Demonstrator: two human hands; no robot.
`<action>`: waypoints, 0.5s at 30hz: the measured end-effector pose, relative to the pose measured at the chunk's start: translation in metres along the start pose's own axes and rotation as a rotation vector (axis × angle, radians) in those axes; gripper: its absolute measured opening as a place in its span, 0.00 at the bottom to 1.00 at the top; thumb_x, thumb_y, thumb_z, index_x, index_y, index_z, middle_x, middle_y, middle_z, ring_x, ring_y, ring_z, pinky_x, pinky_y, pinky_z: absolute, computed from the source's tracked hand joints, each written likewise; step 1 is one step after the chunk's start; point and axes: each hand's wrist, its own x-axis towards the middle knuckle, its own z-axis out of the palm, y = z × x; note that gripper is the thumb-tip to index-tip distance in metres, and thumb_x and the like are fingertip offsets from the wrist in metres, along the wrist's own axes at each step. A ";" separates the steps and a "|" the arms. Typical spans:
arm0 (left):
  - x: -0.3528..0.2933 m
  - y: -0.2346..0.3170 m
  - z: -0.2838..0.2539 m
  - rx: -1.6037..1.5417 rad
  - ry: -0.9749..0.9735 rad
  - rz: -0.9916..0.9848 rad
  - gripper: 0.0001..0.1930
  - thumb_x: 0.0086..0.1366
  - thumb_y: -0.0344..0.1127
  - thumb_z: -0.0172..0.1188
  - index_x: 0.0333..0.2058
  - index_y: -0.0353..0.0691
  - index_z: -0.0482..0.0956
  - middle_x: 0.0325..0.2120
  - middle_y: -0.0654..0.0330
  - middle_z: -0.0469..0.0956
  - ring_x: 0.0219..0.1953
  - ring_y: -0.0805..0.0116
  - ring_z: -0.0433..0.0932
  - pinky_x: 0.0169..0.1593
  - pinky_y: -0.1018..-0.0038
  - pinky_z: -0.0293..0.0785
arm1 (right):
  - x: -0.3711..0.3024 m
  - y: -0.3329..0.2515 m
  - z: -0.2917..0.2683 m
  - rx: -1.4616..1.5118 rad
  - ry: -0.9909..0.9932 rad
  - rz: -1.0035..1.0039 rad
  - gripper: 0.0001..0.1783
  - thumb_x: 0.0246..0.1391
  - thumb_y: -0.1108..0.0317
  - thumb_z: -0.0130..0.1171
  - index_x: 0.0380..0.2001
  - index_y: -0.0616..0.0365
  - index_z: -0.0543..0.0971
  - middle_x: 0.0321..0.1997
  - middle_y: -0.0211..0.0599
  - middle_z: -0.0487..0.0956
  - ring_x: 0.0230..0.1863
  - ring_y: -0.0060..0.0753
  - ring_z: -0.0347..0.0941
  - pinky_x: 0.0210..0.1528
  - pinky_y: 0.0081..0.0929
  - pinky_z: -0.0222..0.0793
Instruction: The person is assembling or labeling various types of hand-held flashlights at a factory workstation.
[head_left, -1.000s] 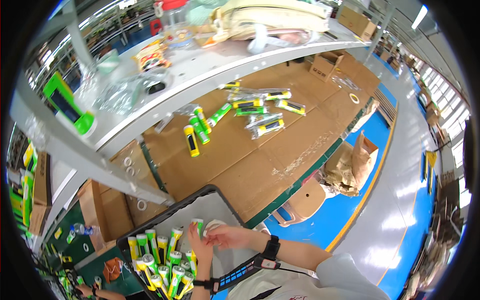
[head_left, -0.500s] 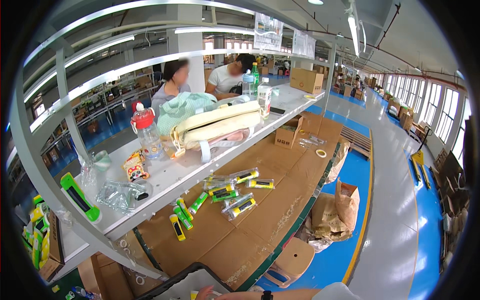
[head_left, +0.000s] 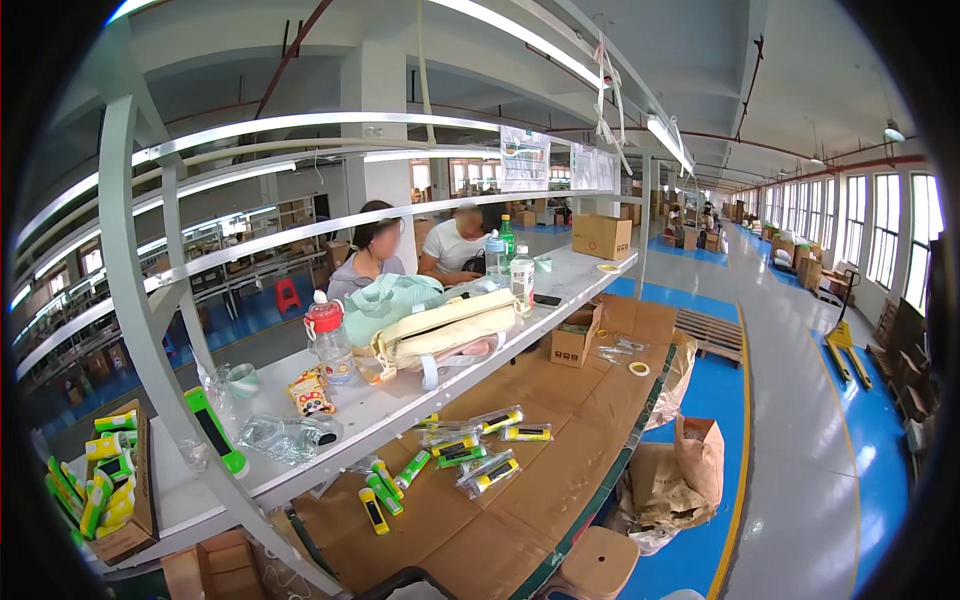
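Note:
Neither of my hands shows; only a pale scrap of sleeve (head_left: pixel 684 595) touches the lower edge. On the cardboard-covered bench (head_left: pixel 480 540) lie several green and yellow tube-shaped items with dark panels, which look like small flashlights. A yellow one (head_left: pixel 374 511) and a green one (head_left: pixel 412 468) lie loose, while others, such as a bagged yellow one (head_left: pixel 492 476), are in clear sleeves. The dark rim of a tub (head_left: pixel 408 576) shows at the bottom, its inside mostly cut off.
A raised grey shelf (head_left: pixel 370 420) carries a cream bag (head_left: pixel 450 328), a red-lidded bottle (head_left: pixel 330 345) and a large green item (head_left: pixel 214 432). An open carton (head_left: pixel 145 490) of green and yellow items stands left. A stool (head_left: pixel 600 560) is by the bench; two people sit beyond.
The view has tilted up, so the scene sits lower in the picture. My right hand, with a dark wristband, was at the tub and has dropped out of view.

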 end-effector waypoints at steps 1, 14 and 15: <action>0.005 -0.009 0.004 0.272 0.179 0.058 0.11 0.54 0.29 0.55 0.38 0.43 0.76 0.28 0.58 0.77 0.32 0.59 0.76 0.36 0.70 0.71 | 0.001 0.004 -0.006 0.012 0.041 0.006 0.09 0.58 0.66 0.52 0.34 0.59 0.76 0.34 0.39 0.77 0.35 0.33 0.74 0.36 0.24 0.73; 0.018 0.023 -0.042 -0.131 -0.028 -0.188 0.21 0.56 0.36 0.55 0.50 0.38 0.68 0.48 0.47 0.69 0.47 0.53 0.73 0.47 0.61 0.70 | -0.046 0.059 -0.075 -0.244 0.171 -0.215 0.15 0.59 0.61 0.48 0.40 0.63 0.73 0.35 0.39 0.77 0.37 0.30 0.74 0.39 0.25 0.72; 0.021 0.017 -0.043 -0.169 -0.062 -0.188 0.23 0.55 0.34 0.55 0.51 0.38 0.67 0.49 0.47 0.68 0.46 0.54 0.73 0.46 0.62 0.70 | -0.056 0.064 -0.070 -0.300 0.307 -0.241 0.14 0.59 0.61 0.47 0.38 0.62 0.73 0.33 0.38 0.77 0.35 0.29 0.75 0.38 0.24 0.72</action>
